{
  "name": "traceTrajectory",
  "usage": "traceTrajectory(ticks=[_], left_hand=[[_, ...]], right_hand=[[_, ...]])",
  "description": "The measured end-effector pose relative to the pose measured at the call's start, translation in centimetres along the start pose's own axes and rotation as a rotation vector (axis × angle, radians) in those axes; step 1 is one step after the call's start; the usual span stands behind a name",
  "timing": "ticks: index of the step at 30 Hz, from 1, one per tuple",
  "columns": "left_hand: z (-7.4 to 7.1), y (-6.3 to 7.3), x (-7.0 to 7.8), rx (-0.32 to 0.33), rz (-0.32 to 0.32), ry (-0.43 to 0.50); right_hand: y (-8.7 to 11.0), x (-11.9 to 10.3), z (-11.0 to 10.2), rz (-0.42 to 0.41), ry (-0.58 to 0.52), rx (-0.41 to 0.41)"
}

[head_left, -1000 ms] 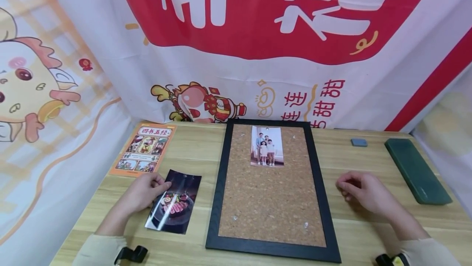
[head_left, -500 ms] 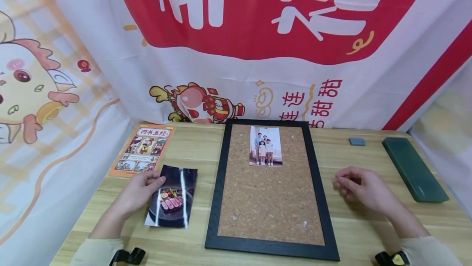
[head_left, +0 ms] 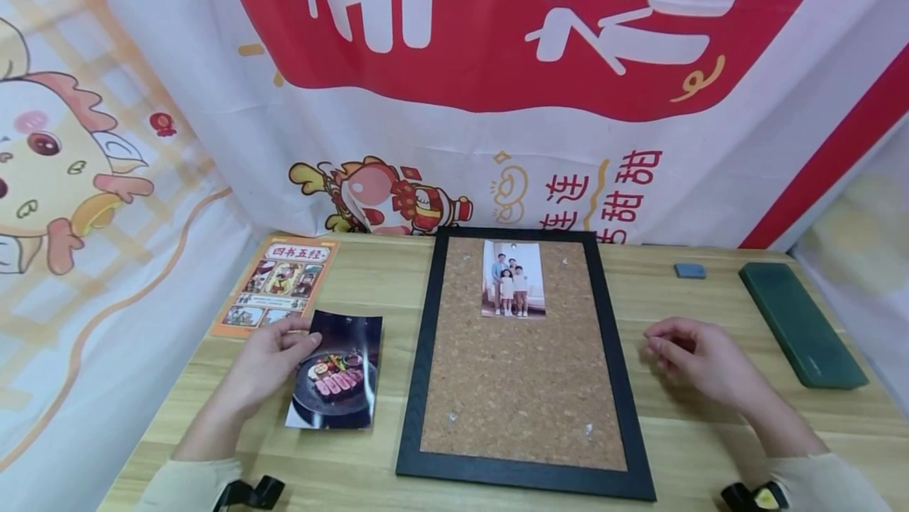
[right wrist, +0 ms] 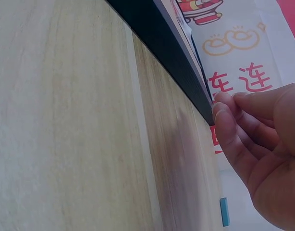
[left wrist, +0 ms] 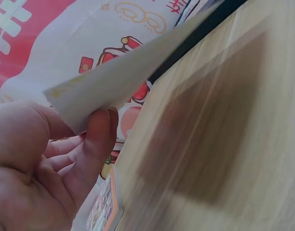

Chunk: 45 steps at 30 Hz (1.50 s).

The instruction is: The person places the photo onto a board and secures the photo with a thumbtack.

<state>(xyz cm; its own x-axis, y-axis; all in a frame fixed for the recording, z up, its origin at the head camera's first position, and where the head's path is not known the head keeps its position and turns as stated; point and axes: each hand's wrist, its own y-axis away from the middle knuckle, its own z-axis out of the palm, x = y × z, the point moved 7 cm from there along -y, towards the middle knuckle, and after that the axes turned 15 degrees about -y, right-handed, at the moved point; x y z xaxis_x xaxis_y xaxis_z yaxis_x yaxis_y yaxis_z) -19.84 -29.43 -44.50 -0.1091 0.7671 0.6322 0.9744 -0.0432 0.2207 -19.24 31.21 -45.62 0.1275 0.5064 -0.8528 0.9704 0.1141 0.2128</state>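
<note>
My left hand (head_left: 266,362) pinches the left edge of a glossy photo print (head_left: 334,386) of sliced meat on a dark plate. In the left wrist view the white back of the photo (left wrist: 109,79) rises from the thumb and casts a shadow on the table. To the right lies a black-framed cork board (head_left: 525,386) with a family photo (head_left: 513,279) near its top. Small clear tacks sit near the cork's corners. My right hand (head_left: 703,358) hovers right of the frame, fingers loosely curled, with nothing showing between the fingertips in the right wrist view.
An orange comic-style booklet (head_left: 277,283) lies at the back left, just beyond my left hand. Back right are a small blue block (head_left: 690,270) and a long green case (head_left: 802,327). A printed cloth (head_left: 426,129) hangs along the table's far edge.
The meat photo has shifted slightly away from me and turned straighter, its glare moving to its right side. My left hand moved with it. My right hand has barely moved.
</note>
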Motion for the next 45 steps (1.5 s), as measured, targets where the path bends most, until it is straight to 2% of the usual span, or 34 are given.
traceTrajectory(ticks=[5, 15, 22, 30, 38, 45], left_hand=[[0.0, -0.2, 0.3, 0.000, -0.011, 0.047], [0.0, -0.1, 1.8, 0.011, 0.029, 0.047], [-0.1, 0.0, 2.9, 0.028, 0.074, 0.120], [0.0, 0.2, 4.2, 0.047, 0.125, 0.084], [1.0, 0.2, 5.1, -0.013, 0.133, 0.112], [2.4, -0.3, 6.2, -0.058, 0.151, 0.136]], right_hand=[[0.1, -0.4, 0.1, -0.032, -0.002, 0.011], [0.0, -0.8, 0.8, -0.052, -0.040, -0.002], [-0.1, -1.2, 1.4, -0.047, -0.062, -0.017], [-0.4, -1.7, 1.8, -0.053, -0.063, -0.036], [-0.6, -2.7, 2.3, -0.093, -0.108, -0.040], [-0.7, -3.2, 2.7, -0.070, -0.169, -0.054]])
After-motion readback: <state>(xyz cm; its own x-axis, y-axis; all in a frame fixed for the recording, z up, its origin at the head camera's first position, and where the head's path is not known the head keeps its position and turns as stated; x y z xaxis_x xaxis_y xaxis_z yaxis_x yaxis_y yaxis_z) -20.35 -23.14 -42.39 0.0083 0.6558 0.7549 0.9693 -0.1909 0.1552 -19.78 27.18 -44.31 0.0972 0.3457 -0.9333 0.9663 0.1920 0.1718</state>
